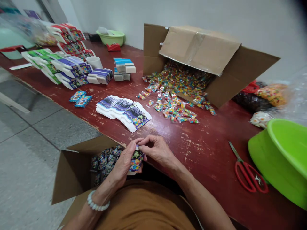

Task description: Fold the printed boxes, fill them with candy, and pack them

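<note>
My left hand point(124, 159) is closed around a small purple candy box point(136, 161) printed with bright pictures, held at the table's front edge. The fingers of my right hand point(157, 149) are bent and pinch at the upper end of the same box. Just beyond my hands a fanned stack of flat purple boxes point(123, 110) lies on the table. Below my left hand, an open carton point(72, 172) holds many small dark packed boxes point(105, 161). Wrapped candies point(177, 108) lie spilled in front of a large tipped cardboard box point(201, 48).
Red-handled scissors point(249, 175) lie at the right beside a green basin point(275, 153). Stacked purple boxes point(72, 72), red boxes point(69, 36) and blue boxes point(124, 67) stand at the back left. Two small blue boxes point(81, 98) lie near the left edge. A red tape dispenser point(113, 47) sits farther back.
</note>
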{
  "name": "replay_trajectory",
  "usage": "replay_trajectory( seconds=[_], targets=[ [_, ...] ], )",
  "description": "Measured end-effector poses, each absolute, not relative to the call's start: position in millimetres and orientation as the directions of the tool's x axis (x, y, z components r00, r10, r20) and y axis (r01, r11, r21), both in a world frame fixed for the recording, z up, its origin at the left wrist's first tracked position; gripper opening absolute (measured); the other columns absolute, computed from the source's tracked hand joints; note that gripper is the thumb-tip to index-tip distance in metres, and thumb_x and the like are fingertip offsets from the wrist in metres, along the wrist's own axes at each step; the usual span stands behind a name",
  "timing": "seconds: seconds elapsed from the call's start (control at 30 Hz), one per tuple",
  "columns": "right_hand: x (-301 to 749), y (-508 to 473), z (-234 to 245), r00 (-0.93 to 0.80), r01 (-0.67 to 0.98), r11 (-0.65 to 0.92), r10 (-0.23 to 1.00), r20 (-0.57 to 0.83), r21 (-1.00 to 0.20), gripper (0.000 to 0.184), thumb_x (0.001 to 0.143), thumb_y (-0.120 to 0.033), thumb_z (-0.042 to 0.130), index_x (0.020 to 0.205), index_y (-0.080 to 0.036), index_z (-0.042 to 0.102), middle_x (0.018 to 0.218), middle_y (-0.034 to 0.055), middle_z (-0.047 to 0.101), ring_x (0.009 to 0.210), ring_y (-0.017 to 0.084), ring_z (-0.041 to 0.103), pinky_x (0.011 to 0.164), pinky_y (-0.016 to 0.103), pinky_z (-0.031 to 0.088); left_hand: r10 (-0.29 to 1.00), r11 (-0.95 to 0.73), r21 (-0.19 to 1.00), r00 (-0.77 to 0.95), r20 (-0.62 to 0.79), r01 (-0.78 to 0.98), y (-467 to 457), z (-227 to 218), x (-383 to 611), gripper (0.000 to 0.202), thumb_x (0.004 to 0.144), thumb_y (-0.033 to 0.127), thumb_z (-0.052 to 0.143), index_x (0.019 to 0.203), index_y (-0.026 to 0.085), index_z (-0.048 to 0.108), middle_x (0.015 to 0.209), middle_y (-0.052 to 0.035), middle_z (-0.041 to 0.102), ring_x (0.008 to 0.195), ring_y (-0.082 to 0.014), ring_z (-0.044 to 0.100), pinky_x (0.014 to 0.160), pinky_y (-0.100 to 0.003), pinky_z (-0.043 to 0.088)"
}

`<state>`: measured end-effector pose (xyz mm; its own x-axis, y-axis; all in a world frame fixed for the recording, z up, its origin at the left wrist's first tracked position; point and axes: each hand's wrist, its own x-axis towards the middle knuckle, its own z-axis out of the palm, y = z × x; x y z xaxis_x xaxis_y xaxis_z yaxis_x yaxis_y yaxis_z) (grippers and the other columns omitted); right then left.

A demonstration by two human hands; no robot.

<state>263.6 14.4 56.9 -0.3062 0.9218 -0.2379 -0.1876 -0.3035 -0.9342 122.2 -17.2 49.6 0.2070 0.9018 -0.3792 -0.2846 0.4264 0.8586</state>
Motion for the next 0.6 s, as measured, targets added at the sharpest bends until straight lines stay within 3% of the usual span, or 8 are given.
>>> replay_trajectory(
  seconds=[0.17, 0.27, 0.4, 0.5, 0.6],
  targets=[
    [263.1, 15.2, 55.7, -0.329, -0.318, -0.353, 0.912, -0.247, -0.88, 0.02, 0.069, -0.028, 0.079, 0.069, -0.015, 0.063, 0.078, 0.0033, 0.073, 0.04, 0.008, 0.054, 0.039, 0.022, 0.043, 0.868, 0.487, 0.803, 0.299, -0.398, -0.344, -15.6, 51.2, 120.3, 0.078, 0.087, 0.073, 0.049, 0.147, 0.024, 0.047, 0.07, -0.0019, 0.069, 0.041, -0.014, 0.058, 0.041, -0.023, 0.044],
    [263.9, 16.0, 55.8, -0.308, -0.247, -0.332, 0.918, -0.25, -0.91, 0.019, 0.072, -0.029, 0.077, 0.07, -0.016, 0.064, 0.065, 0.0004, 0.068, 0.04, 0.01, 0.056, 0.039, 0.021, 0.041, 0.872, 0.472, 0.83, 0.296, -0.389, -0.299, -14.0, 50.7, 117.7, 0.081, 0.088, 0.074, 0.047, 0.151, 0.024, 0.044, 0.066, -0.0015, 0.068, 0.04, -0.0138, 0.057, 0.04, -0.022, 0.041],
    [267.8, 14.6, 59.5, -0.355, -0.15, -0.146, 0.931, -0.084, -0.978, 0.018, 0.079, -0.031, 0.073, 0.072, -0.018, 0.063, 0.069, -0.0003, 0.066, 0.05, 0.01, 0.058, 0.047, 0.022, 0.046, 0.898, 0.425, 0.879, 0.222, -0.379, -0.216, -13.4, 49.6, 117.2, 0.082, 0.087, 0.076, 0.046, 0.149, 0.022, 0.048, 0.064, -0.0016, 0.067, 0.04, -0.0137, 0.057, 0.04, -0.022, 0.042],
    [269.3, 8.7, 59.1, -0.42, -0.1, -0.038, 0.908, 0.007, -0.994, 0.023, 0.088, -0.036, 0.064, 0.073, -0.019, 0.065, 0.08, 0.001, 0.065, 0.06, 0.011, 0.06, 0.054, 0.023, 0.049, 0.911, 0.404, 0.899, 0.163, -0.379, -0.17, -12.3, 48.9, 117.9, 0.082, 0.085, 0.078, 0.047, 0.144, 0.021, 0.054, 0.062, -0.0009, 0.066, 0.041, -0.0136, 0.056, 0.04, -0.022, 0.043],
    [271.2, 5.2, 51.3, -0.436, -0.036, 0.053, 0.898, 0.063, -0.998, 0.018, 0.092, -0.035, 0.06, 0.086, -0.023, 0.071, 0.101, 0.0033, 0.064, 0.074, 0.012, 0.063, 0.065, 0.026, 0.054, 0.902, 0.432, 0.885, 0.116, -0.417, -0.175, -11.4, 47.1, 117.9, 0.076, 0.083, 0.075, 0.055, 0.138, 0.023, 0.056, 0.067, -0.0006, 0.068, 0.045, -0.0151, 0.06, 0.042, -0.024, 0.047]
  ],
)
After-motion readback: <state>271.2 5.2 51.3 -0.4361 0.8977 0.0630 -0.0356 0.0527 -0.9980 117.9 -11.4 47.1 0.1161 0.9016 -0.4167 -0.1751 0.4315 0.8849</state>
